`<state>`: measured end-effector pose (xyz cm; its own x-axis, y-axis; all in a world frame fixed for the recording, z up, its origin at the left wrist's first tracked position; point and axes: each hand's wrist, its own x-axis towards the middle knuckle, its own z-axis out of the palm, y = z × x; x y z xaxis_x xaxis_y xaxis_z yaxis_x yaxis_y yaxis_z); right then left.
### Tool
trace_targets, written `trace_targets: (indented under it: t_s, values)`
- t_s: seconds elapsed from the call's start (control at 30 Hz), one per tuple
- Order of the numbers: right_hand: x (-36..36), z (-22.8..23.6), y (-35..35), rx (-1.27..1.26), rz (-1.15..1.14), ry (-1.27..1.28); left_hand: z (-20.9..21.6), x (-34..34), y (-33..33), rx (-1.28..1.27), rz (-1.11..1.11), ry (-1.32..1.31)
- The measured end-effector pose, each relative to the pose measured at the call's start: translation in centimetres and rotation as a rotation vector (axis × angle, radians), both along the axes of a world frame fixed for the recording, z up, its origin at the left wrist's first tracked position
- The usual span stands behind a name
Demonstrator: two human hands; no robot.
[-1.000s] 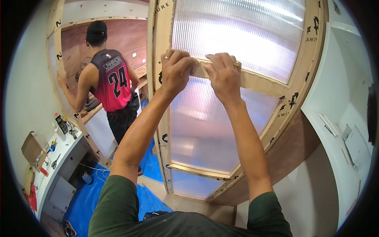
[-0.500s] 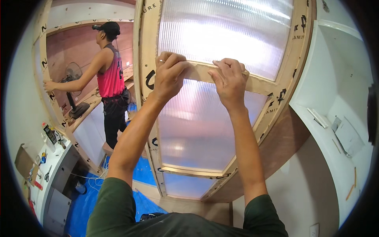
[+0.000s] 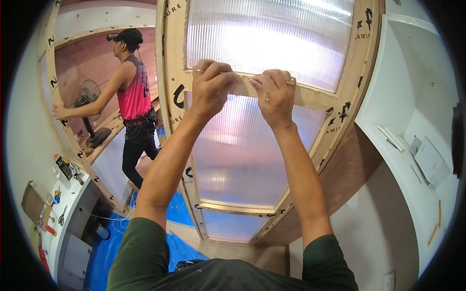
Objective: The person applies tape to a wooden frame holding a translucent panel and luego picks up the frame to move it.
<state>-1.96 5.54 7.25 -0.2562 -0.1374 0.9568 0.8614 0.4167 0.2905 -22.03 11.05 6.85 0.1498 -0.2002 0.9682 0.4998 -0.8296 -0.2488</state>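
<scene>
Both of my hands are raised to the crossbar (image 3: 310, 97) of a wooden frame fitted with ribbed translucent panels (image 3: 242, 150). My left hand (image 3: 209, 92) has its fingers curled and pinched together at the bar's left part. Close beside it, my right hand (image 3: 275, 99) is bent over the same bar, with thumb and fingertips pressed together. Anything thin between the fingertips is too small to make out. The upper ribbed panel (image 3: 272, 36) glows brightly above the bar.
At the left, another person (image 3: 135, 87) grips a wooden post beside a black fan (image 3: 87, 114). A white counter (image 3: 68, 213) with scissors and tools stands at the lower left. Blue sheeting (image 3: 180, 211) covers part of the floor. White shelving (image 3: 383, 160) curves along the right.
My right hand has slid left along the crossbar, closer to my left hand, and its fingers have drawn together. My left hand stays on the bar. The view has shifted slightly.
</scene>
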Motion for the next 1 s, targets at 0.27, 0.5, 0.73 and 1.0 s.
trace_targets:
  t_s: [0.27, 0.5, 0.73, 1.0]
  values:
    - [0.9, 0.6, -1.3, -0.078, 0.044, 0.021, 1.6, 1.1, -2.5, 0.005, 0.002, -0.024]
    - [2.1, -0.3, -1.1, -0.052, -0.026, -0.074, 0.0, 1.9, -0.1, 0.015, 0.015, 0.129]
    - [6.6, 0.4, -3.9, -0.16, -0.024, 0.08, 1.4, 5.5, -3.2, -0.006, 0.003, 0.039]
    - [7.0, 0.0, -2.2, -0.052, 0.073, 0.031, 0.3, 7.5, -1.9, 0.116, 0.042, 0.013]
